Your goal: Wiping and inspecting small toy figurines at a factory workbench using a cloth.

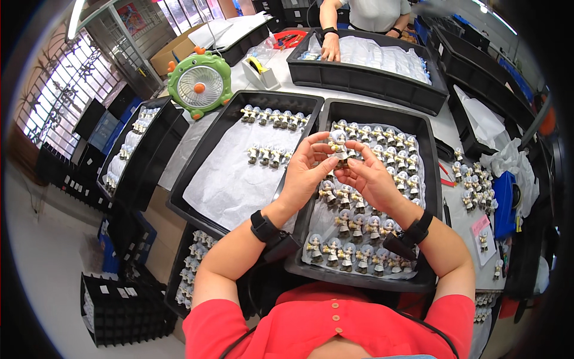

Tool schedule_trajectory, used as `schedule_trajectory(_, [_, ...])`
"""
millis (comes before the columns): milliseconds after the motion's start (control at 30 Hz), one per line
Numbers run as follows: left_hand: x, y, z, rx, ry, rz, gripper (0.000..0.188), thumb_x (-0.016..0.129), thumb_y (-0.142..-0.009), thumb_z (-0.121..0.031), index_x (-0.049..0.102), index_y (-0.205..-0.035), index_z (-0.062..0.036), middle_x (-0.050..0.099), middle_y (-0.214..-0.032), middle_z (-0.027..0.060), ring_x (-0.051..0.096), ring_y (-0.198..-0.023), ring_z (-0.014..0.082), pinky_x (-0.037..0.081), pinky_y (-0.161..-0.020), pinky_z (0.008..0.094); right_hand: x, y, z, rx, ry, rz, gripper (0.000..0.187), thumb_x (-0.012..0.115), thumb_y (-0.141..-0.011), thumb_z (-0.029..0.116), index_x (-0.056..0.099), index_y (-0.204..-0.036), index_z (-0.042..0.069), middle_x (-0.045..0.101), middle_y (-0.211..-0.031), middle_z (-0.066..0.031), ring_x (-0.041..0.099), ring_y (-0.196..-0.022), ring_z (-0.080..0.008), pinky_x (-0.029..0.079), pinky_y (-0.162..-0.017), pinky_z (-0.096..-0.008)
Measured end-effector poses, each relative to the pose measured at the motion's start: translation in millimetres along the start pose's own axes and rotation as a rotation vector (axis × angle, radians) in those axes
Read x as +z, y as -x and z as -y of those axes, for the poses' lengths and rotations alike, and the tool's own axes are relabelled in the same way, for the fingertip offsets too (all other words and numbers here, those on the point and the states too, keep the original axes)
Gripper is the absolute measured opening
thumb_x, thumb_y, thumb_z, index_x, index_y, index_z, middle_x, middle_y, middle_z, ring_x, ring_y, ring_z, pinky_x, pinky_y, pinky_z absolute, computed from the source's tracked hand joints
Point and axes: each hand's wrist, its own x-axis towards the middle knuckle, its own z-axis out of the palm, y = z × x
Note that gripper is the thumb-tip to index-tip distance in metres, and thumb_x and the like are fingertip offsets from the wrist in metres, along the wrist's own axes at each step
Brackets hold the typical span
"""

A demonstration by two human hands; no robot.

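Observation:
Between both hands I hold up one small figurine [339, 146] with pale hair, a white outfit and dark boots. My left hand [308, 167] pinches it from the left, thumb low on its body. From the right, my right hand [368, 173] grips its lower part with thumb and fingertips. Beneath my hands is a black tray [427, 263] lined with white paper and filled with rows of similar figurines. Another black tray [194, 209], to the left, has a row of figurines along its far end and a shorter row nearer its middle.
A green animal-shaped fan [200, 84] and a tape dispenser [262, 75] stand beyond the left tray. Across the table, another person's hand [330, 48] reaches into a black tray [371, 81]. Loose figurines [475, 185] and a blue box [506, 203] lie at right.

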Motion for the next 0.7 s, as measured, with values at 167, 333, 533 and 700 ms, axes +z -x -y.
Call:
schedule_trajectory(167, [1,2,-4,-0.022,0.01,-0.058,0.045,0.067,-0.082,-0.01,0.044,-0.12,-0.0048,0.057,-0.095,0.0053,0.057,-0.084,0.011,0.048,-0.073,0.0238,4,-1,-4,-0.081,0.293,-0.018,0.039,0.045,-0.094,0.009,0.032,-0.131,0.007,0.06,-0.102,-0.012,0.061,-0.092,-0.0175,0.05,-0.084,-0.0298])
schedule_trajectory(333, [-2,1,-9,-0.273,0.105,-0.097,0.039,0.067,-0.08,-0.008,0.043,-0.11,-0.004,0.059,-0.083,0.006,0.058,-0.073,0.0102,0.046,-0.064,0.0228,-1,0,-14,-0.069,0.392,0.031,0.043,0.049,-0.093,0.009,0.031,-0.132,0.007,0.06,-0.101,-0.0095,0.061,-0.091,-0.0158,0.049,-0.083,-0.0284])
schedule_trajectory(533, [-73,-34,-36,-0.345,-0.111,-0.073,0.039,0.067,-0.08,-0.011,0.048,-0.114,-0.0115,0.062,-0.088,0.0032,0.061,-0.078,0.0109,0.046,-0.065,0.0234,3,2,-7,-0.162,0.573,0.106,0.05,0.056,-0.088,0.004,0.036,-0.133,0.007,0.058,-0.101,-0.0063,0.056,-0.091,-0.0103,0.046,-0.081,-0.0231])
schedule_trajectory(700, [-181,-57,-21,-0.392,-0.432,-0.398,0.036,0.064,-0.075,-0.004,0.051,-0.108,-0.0099,0.058,-0.083,0.0015,0.056,-0.071,0.0084,0.045,-0.061,0.0229,-2,-2,-4,-0.173,0.69,0.07,0.047,0.06,-0.085,0.005,0.042,-0.129,0.006,0.058,-0.099,-0.0048,0.056,-0.089,-0.0095,0.048,-0.075,-0.0225])
